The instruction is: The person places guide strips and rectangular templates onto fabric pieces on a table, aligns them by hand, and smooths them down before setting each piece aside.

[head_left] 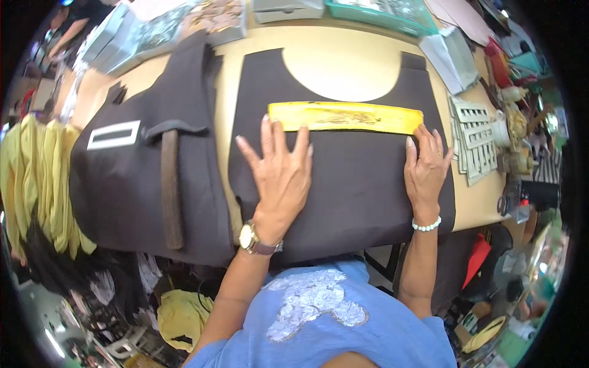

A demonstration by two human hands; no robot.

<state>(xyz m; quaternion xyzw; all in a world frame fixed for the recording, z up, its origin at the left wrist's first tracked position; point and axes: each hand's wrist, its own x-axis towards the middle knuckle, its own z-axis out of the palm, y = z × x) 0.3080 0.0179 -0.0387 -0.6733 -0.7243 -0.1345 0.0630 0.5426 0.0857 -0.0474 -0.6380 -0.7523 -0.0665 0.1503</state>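
Note:
A dark fabric panel [362,184] with a curved neckline lies flat on the pale table. Across it, below the neckline, lies a yellow strip [343,116] with dark smudges in its middle. My left hand [279,168] rests on the fabric with fingers spread, its fingertips at the strip's lower left edge. On the other side, my right hand [426,162] lies with fingers apart, its fingertips at or just below the strip's right end. Neither hand holds anything.
On more dark fabric [123,184] at the left lie a hammer [172,184] and a white rectangular frame [114,135]. White slotted templates [475,138] are stacked at the right. Boxes [288,9] and a green tray [386,15] line the back. Yellow cloth [30,178] hangs far left.

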